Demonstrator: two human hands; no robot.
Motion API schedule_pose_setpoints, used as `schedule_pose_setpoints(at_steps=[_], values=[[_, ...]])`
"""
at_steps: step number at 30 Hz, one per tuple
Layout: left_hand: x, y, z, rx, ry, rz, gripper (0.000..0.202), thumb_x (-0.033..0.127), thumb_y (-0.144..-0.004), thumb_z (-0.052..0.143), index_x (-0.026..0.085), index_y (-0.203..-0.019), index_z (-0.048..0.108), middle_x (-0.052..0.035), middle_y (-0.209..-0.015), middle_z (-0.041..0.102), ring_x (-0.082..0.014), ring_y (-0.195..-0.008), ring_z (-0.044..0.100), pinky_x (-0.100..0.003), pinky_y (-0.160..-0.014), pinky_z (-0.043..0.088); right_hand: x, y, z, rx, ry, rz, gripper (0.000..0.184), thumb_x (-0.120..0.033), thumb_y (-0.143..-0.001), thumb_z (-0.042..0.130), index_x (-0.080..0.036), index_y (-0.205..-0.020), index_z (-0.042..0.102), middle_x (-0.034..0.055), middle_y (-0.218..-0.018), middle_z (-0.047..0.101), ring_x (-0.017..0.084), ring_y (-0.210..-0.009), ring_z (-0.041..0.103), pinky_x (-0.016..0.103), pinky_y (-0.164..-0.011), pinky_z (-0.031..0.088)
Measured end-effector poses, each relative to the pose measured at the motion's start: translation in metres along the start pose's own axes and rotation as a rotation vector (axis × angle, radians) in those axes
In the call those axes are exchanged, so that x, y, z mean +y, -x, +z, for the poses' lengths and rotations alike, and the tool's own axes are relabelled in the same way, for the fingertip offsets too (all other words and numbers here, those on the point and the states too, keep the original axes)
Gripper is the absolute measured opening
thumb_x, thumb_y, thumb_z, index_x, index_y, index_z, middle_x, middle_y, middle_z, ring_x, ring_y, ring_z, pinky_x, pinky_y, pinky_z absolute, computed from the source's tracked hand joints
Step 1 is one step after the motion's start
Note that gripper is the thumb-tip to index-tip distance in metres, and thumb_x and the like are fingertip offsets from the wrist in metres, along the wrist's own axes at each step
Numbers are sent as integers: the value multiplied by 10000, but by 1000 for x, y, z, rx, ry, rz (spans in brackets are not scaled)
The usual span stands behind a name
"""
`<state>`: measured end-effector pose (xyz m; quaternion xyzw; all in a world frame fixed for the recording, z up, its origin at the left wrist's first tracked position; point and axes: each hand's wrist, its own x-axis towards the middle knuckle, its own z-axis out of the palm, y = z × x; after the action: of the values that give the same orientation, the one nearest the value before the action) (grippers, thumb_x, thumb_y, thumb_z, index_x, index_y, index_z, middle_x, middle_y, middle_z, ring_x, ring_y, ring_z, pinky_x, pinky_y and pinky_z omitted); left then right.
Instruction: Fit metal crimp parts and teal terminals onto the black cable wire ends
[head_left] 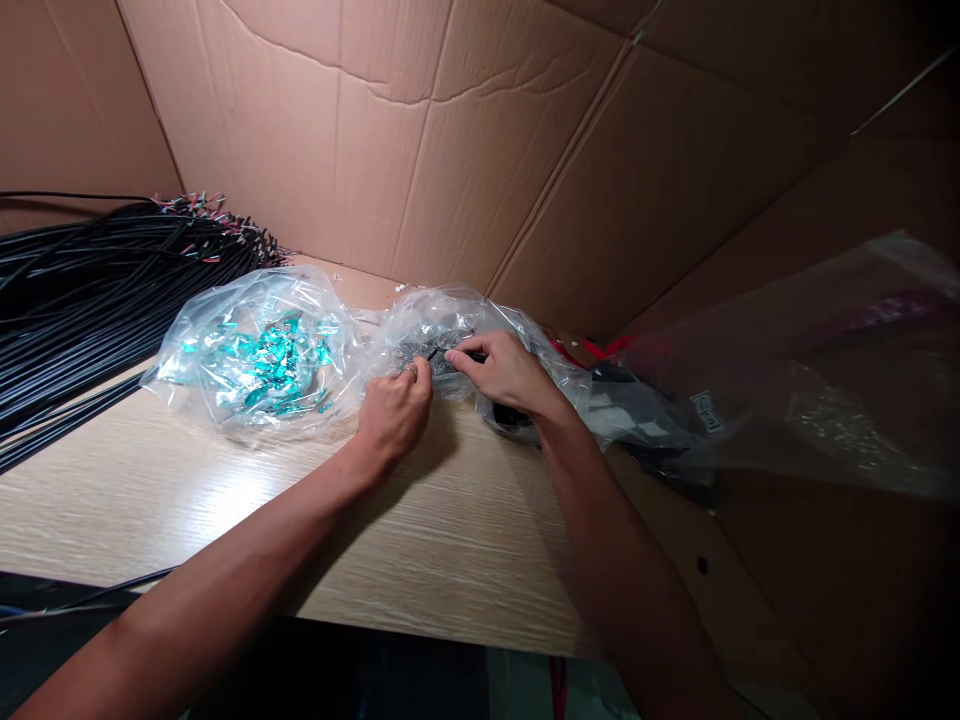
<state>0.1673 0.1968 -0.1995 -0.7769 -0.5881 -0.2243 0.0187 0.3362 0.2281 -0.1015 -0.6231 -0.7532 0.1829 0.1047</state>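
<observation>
My left hand (397, 408) is closed in a pinch above the front of the table, with the tip of a thin black cable-like piece (433, 353) showing past its fingers. Just right of it, my right hand (501, 370) is also closed, thumb and fingers pinching a small dark piece (477, 356) that they mostly cover. The fingertips of both hands nearly meet over an open clear plastic bag (450, 300) holding many small grey metal parts (420, 345). What joins the two pieces, if anything, is too small to make out.
A clear bag of shiny teal pieces (277, 365) lies left. Beyond it is a bundle of black cables (112, 290) with stripped coloured ends. Further bags (630, 410) lie right, one hanging bag (847, 420) closer. Cardboard walls (390, 130) surround the wooden table (420, 540).
</observation>
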Motion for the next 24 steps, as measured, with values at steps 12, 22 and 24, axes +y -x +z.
schedule_pose_setpoints(at_steps=[12, 22, 24], values=[[-1, -1, 5, 9, 9, -9, 349, 52, -1040, 414, 111, -1205, 716, -184, -945, 786, -283, -812, 773, -365, -604, 331, 7, 0, -9, -17, 19, -64, 686, -654, -1028, 488, 15, -1009, 635, 46, -937, 578, -95, -801, 271, 118, -770, 174], [0, -2, 1, -21, 9, -41, 344, 66, -1078, 390, 120, -1199, 707, -176, -1001, 797, -292, -842, 786, -368, -606, 347, 6, -4, 0, 127, 14, -22, 583, -561, -1022, 520, -42, -1160, 745, 40, -1045, 640, -96, -820, 319, 96, -814, 213], [1, -2, 1, -33, -2, -46, 351, 69, -1079, 378, 119, -1195, 705, -179, -1014, 800, -297, -861, 795, -367, -608, 364, 7, -4, -1, 93, -3, -47, 628, -608, -1024, 509, -44, -1161, 749, 46, -1070, 646, -91, -850, 366, 90, -828, 235]])
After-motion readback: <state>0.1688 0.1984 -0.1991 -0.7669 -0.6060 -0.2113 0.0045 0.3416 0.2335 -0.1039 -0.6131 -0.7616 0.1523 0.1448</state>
